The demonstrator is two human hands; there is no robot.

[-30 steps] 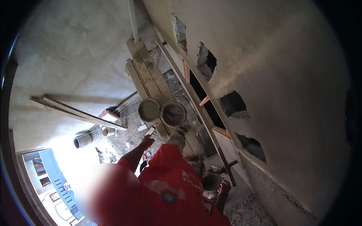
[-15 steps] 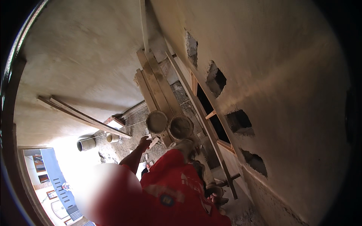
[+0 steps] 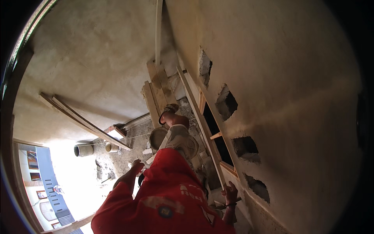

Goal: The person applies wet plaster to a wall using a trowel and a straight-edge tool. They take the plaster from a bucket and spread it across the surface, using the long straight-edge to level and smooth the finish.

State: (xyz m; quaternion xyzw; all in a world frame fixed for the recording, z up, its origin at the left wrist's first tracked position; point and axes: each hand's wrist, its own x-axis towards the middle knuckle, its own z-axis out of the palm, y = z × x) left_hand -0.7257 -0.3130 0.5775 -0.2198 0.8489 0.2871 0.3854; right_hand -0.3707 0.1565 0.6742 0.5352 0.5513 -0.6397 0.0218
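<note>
My left hand (image 3: 137,167) hangs by my red shirt with nothing visible in it, fingers apart. My right hand (image 3: 230,192) grips the long timber rail (image 3: 202,134) beside the right wall. My raised foot (image 3: 170,110) is out over the wooden planks (image 3: 165,84), below a bent leg in light trousers (image 3: 177,136). Two round mortar pans on the planks, a grey one (image 3: 156,138) among them, are partly hidden by that leg.
The plastered right wall (image 3: 296,117) has several rough holes (image 3: 227,102) and a wooden-framed opening (image 3: 220,144). Long boards (image 3: 83,121) lean at the left wall above a bucket (image 3: 83,150) and a small pail (image 3: 111,147). A bright doorway (image 3: 70,171) is at lower left.
One foot has swung up and forward over the planks, covering much of the pans. My right hand has moved up onto the timber rail. My left hand has shifted down and leftward.
</note>
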